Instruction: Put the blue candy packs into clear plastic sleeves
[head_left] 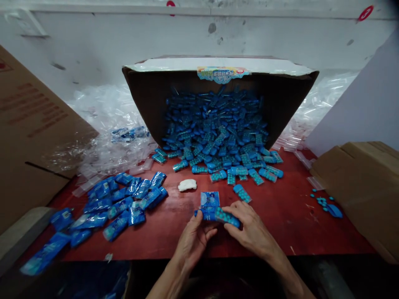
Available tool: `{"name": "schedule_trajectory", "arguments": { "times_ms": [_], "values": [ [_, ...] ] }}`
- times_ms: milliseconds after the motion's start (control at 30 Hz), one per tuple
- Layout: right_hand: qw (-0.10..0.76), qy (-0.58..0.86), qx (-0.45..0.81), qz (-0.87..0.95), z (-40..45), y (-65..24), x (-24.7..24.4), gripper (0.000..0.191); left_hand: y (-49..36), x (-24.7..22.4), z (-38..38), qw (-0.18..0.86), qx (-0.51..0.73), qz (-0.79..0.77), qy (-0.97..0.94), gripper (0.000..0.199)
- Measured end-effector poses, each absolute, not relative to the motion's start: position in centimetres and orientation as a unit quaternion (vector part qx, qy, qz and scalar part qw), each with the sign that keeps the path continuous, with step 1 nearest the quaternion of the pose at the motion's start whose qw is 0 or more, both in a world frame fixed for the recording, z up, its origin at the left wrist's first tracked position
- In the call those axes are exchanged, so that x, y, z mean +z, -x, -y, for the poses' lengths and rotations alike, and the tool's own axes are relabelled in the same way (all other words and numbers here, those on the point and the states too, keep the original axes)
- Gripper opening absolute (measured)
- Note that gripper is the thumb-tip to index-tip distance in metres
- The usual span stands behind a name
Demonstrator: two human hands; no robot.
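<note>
My left hand point(193, 241) pinches a small blue foil packet point(208, 214) between thumb and fingers above the red table. In my right hand point(251, 226) is a small clear case of blue balls with a blue cap point(227, 216). The uncapped end of the case meets the right end of the packet; whether it is inside I cannot tell. Just beyond my fingers lies a flat blue wrapper point(210, 198), perhaps part of the same packet. Another ball-filled case point(242, 193) rests behind my right hand. A crumpled white thing point(187, 185) sits to the left.
A cardboard box point(283, 108) on its side spills many ball-filled cases onto the red table point(174, 241). Blue packets point(121, 206) are heaped at left. Loose blue balls and a cap point(334, 210) lie at right by a brown carton point(358, 187). Clear plastic point(109, 112) is piled behind.
</note>
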State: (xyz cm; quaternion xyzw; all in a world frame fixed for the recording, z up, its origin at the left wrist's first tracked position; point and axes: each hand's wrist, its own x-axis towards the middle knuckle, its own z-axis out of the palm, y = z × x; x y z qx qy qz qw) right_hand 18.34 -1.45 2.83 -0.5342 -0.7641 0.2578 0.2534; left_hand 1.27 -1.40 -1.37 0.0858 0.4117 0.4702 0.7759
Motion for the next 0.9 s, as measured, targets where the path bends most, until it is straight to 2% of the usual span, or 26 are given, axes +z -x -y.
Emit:
{"name": "schedule_trajectory", "arguments": {
  "times_ms": [100,267,433,533,600,767,900],
  "values": [
    [0.243,0.543,0.236,0.768,1.7,-17.9,3.3,0.032,-1.3,-1.1,1.5,0.778,0.476,-0.399,-0.094,0.018],
    [0.271,0.527,0.277,0.756,2.0,-17.4,3.1,0.031,-1.4,-0.6,1.5,0.764,0.482,-0.416,-0.109,0.017],
    [0.273,0.546,0.193,0.768,2.5,-16.4,1.2,0.031,-1.7,-1.1,1.5,0.762,0.465,-0.444,-0.075,0.020],
    [0.280,0.523,0.198,0.781,2.9,-15.7,0.7,0.033,-1.8,-1.3,1.5,0.765,0.471,-0.434,-0.069,0.016],
    [0.300,0.494,0.261,0.773,3.0,-15.5,1.0,0.033,-1.6,-1.1,1.4,0.774,0.465,-0.422,-0.078,0.013],
    [0.361,0.415,0.507,0.664,2.1,-16.6,1.6,0.031,-0.2,0.1,1.0,0.819,0.414,-0.372,-0.141,0.014],
    [0.388,0.407,0.625,0.541,1.4,-17.0,0.5,0.048,0.2,1.1,0.8,0.838,0.391,-0.339,-0.172,0.024]
  ]
}}
